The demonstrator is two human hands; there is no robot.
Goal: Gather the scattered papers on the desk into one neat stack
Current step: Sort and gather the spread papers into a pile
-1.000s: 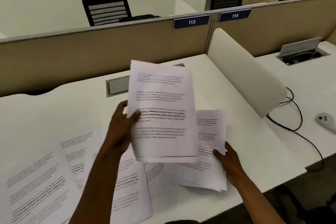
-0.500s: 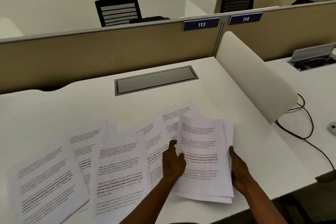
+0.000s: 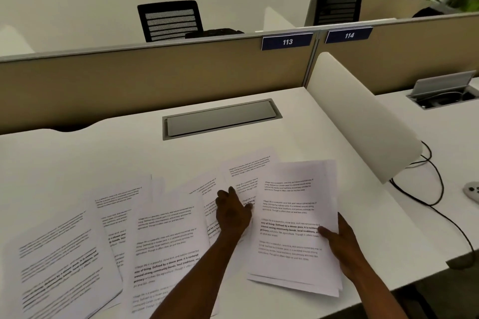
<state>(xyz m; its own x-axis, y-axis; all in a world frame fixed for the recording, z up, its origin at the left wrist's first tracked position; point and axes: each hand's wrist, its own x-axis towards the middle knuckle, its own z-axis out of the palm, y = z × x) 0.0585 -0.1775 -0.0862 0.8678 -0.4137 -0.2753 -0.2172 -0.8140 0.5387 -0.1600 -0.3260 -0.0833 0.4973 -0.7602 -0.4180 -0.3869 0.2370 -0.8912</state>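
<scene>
Printed sheets are lying fanned across the near half of the white worktop point(image 3: 77, 153). At the far left, a tilted page point(image 3: 62, 269) is sitting close to the front edge, overlapping a second sheet point(image 3: 116, 204) behind it. Just right of those, a central page point(image 3: 168, 235) is lying over its neighbours, with the person's left forearm crossing its lower corner. The left hand point(image 3: 233, 215) is pressing palm down, fingers loosely spread, on an angled sheet point(image 3: 246, 171) that is poking out from under the pile to its right; it is not gripping anything that I can make out.

Next along, the gathered stack point(image 3: 290, 215) is resting flat on the worktop, its edges slightly staggered at the bottom. The right hand point(image 3: 342, 238) is holding the stack's right edge, thumb lying on top of the top page, fingers hidden beneath or behind the paper.

Behind the papers, a closed grey cable hatch point(image 3: 220, 118) is sitting flush in the worktop. To the right, a curved white divider point(image 3: 363, 116) is standing between this desk and the next, with black cables point(image 3: 427, 189) trailing beyond it.
</scene>
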